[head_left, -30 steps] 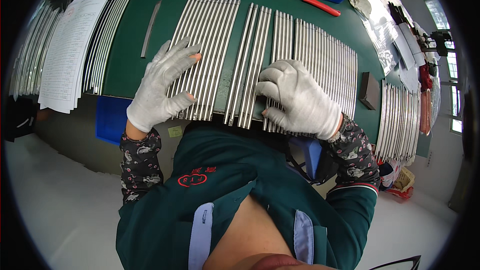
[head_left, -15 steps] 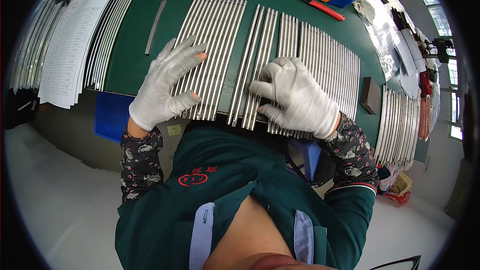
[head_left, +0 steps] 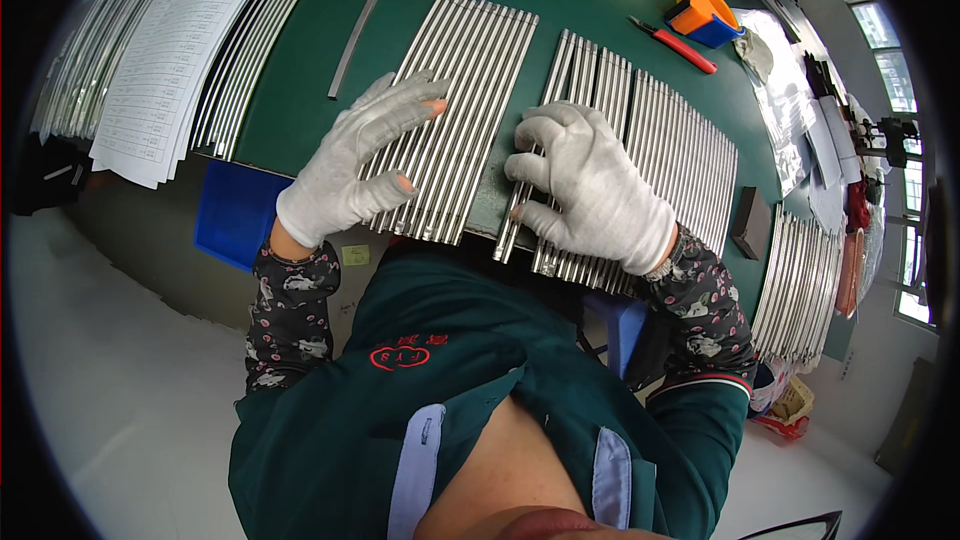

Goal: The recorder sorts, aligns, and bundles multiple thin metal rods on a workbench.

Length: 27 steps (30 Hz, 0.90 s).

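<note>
Slim, shiny metal rods lie side by side on the green table in two batches. Across the left edge of the left batch of rods [head_left: 470,105] rests my left hand [head_left: 360,160], in a white glove with bare thumb and fingertips showing; its fingers are spread and hold nothing. My right hand [head_left: 590,180], gloved the same way, is over the near left part of the right batch of rods [head_left: 690,145]. Its fingers are curled, with thumb and fingertips against the leftmost metal rod [head_left: 508,238]; the palm hides the rods beneath it.
A flat metal strip [head_left: 354,45] lies left of the rods, beside paper sheets [head_left: 170,60] and more rods [head_left: 255,60]. Red-handled pliers [head_left: 683,48], an orange and blue holder [head_left: 705,15], a dark block [head_left: 750,222] and another rod stack [head_left: 800,285] are at the right.
The view has shifted, so the table appears further right. Loose rods that stood apart between the batches no longer do; a gap is there now. Both hands stay over their batches.
</note>
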Available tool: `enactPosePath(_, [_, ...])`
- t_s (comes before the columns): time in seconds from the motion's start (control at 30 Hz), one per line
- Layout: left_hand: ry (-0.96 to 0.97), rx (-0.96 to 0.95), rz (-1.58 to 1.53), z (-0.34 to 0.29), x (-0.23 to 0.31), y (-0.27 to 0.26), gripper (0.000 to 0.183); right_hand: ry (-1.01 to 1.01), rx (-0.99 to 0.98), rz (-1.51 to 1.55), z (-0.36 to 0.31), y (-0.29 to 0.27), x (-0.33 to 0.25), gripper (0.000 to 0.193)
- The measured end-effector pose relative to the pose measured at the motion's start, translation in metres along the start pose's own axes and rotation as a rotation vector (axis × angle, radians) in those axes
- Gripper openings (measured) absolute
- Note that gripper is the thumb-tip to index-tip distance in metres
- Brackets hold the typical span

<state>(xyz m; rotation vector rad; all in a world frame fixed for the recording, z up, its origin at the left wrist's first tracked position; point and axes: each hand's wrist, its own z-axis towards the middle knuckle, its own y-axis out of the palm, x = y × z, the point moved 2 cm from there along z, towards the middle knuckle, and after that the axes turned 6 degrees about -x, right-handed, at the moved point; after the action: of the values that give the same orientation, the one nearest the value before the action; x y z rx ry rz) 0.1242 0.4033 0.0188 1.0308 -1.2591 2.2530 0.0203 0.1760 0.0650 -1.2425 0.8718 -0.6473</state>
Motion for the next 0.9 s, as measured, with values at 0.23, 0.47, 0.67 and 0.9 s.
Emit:
enactPosePath(0.23, [0.006,0.019,-0.014,0.000,0.000,-0.005,0.078,0.025,-0.060,-0.041,0.022,0.001,-0.004,0.041])
enactPosePath(0.47, [0.020,0.033,-0.054,-0.002,-0.003,-0.006,0.078,-0.058,0.104,-0.022,0.031,0.006,-0.005,0.042])
enactPosePath(0.67, [0.023,0.047,-0.138,-0.001,-0.005,-0.007,0.080,-0.034,0.045,-0.012,0.040,0.006,-0.007,0.042])
enactPosePath(0.9, [-0.059,0.100,-0.315,-0.004,-0.006,-0.006,0.083,-0.051,0.112,0.009,0.043,0.009,-0.006,0.041])
